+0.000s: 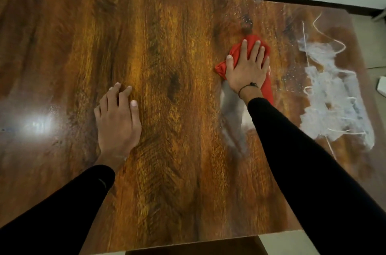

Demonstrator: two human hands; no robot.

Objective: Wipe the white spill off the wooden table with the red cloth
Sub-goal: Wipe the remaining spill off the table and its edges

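Red cloth [246,54] under flat right hand [246,66], grip released | left hand [119,116] resting relaxed on wooden surface [167,45] | white spill [334,96] at right edge

Right hand [247,66] lies flat on the cloth [266,85], out on the table [177,45] right of centre and toward the far edge, and the spill [334,96] spreads just beyond it along the right edge. A thin smear [234,116] trails from the cloth back toward the near edge, beside the right forearm. Left hand [118,121] rests on the table left of centre, well apart from the cloth.
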